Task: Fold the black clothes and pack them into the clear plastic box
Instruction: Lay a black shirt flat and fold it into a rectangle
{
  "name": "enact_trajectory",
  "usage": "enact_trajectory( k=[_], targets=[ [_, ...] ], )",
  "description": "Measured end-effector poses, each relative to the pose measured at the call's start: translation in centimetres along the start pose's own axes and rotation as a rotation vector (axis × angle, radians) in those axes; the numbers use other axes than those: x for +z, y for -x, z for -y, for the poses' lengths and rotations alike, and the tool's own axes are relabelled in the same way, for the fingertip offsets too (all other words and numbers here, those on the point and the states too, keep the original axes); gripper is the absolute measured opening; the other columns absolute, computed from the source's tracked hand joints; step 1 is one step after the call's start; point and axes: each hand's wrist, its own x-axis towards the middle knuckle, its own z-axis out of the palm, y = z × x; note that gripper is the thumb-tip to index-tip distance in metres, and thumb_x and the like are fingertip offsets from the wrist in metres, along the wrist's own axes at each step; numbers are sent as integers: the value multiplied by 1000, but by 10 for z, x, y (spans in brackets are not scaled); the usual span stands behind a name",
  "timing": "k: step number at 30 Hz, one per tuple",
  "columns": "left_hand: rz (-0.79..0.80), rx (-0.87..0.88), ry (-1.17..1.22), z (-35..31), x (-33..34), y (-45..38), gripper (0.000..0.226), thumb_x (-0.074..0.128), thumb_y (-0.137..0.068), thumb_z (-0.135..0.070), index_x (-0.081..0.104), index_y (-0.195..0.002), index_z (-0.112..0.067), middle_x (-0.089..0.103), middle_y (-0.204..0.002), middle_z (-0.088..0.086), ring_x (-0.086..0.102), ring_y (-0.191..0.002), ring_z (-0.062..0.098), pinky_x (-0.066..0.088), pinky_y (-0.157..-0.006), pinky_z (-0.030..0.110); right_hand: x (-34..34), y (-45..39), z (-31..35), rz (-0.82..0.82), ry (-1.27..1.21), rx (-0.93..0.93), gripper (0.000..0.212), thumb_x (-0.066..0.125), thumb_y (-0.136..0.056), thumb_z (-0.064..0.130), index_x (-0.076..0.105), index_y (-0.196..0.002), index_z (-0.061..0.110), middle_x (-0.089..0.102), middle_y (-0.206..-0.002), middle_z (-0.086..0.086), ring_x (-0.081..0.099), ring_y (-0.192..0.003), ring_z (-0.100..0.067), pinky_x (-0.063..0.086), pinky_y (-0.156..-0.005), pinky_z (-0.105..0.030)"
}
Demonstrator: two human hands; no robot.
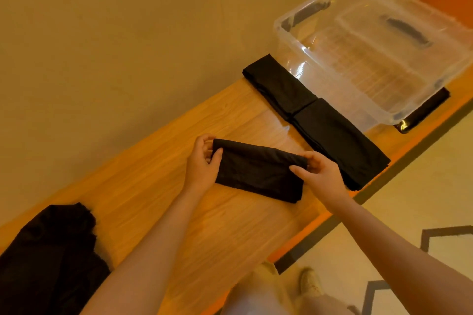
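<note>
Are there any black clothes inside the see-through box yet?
No, the clear plastic box holds nothing; two folded black clothes lie beside it on the table.

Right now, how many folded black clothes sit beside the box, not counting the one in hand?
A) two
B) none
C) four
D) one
A: two folded pieces lie end to end along the box, while both hands hold a third.

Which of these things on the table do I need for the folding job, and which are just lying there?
Job:
- black garment, gripped by left hand and right hand
- two folded garments
- unfolded black pile
- clear plastic box, holding no clothes

Lying about:
- glossy black object under the box
</note>
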Motion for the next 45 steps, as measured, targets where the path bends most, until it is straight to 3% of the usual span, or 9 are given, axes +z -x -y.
enact_trajectory(
  k=[14,19,26,29,34,37,40,43,45],
  targets=[
    [226,226,-163,-129,46,-184,36,57,-96,-13,46,-129,-19,55,-100,-12,56,-87,0,45,-65,12,-8,-94,72,-398,-384,208,24,71,-85,16,63,-108,17,66,-102,-2,67,-92,-17,59,-75,-32],
    [257,190,-287,-145,80,-241,39,59,-94,-15,44,-130,-18,55,-106,-1,54,-92,14,41,-64,16,1,-133,81,-546,-531,310,9,71,-85,13,63,-86,17,68,-92,-5,69,-85,-20,59,-79,-35],
    [282,68,-263,-125,115,-275,41,62,-93,-18,45,-130,-14,55,-109,0,52,-94,14,44,-77,27,6,-160,75,-778,-543,399,25,72,-85,15,57,-67,24,62,-76,1,66,-83,-21,54,-70,-28],
    [290,90,-251,-119,119,-279,41,63,-92,-18,46,-129,-13,59,-112,1,53,-95,12,43,-78,25,10,-160,73,-831,-503,417,7,72,-85,17,65,-83,15,64,-85,-8,65,-87,-25,56,-75,-34],
    [186,313,-414,-116,122,-272,38,60,-93,-25,49,-128,-15,57,-115,-3,55,-107,17,40,-94,30,13,-154,70,-875,-487,402,34,71,-86,22,61,-117,13,62,-92,5,63,-94,-16,54,-86,-31],
    [133,732,-618,-107,122,-252,33,55,-94,-28,54,-123,-11,57,-123,5,52,-113,23,29,-97,33,25,-135,72,-906,-277,254,24,62,-92,19,55,-114,17,59,-102,4,57,-86,-3,47,-66,-11],
    [247,1052,-638,-97,125,-224,35,55,-91,-27,59,-118,-5,61,-120,12,56,-111,28,32,-98,34,40,-120,71,-809,80,-122,21,56,-94,15,54,-114,17,55,-112,2,55,-101,-5,49,-83,-17],
    [502,911,-760,-86,126,-212,60,53,-93,-42,41,-142,-11,36,-150,10,30,-140,26,20,-116,40,47,-133,60,-532,591,-253,45,48,-98,26,43,-141,12,36,-150,-7,30,-140,-19,21,-116,-29],
    [577,793,-921,-76,124,-213,72,41,-95,-54,14,-154,-21,4,-161,1,-1,-148,20,1,-121,41,46,-139,50,-374,829,-177,54,33,-103,38,23,-151,17,11,-160,-7,4,-148,-23,-1,-118,-34]
  ],
)
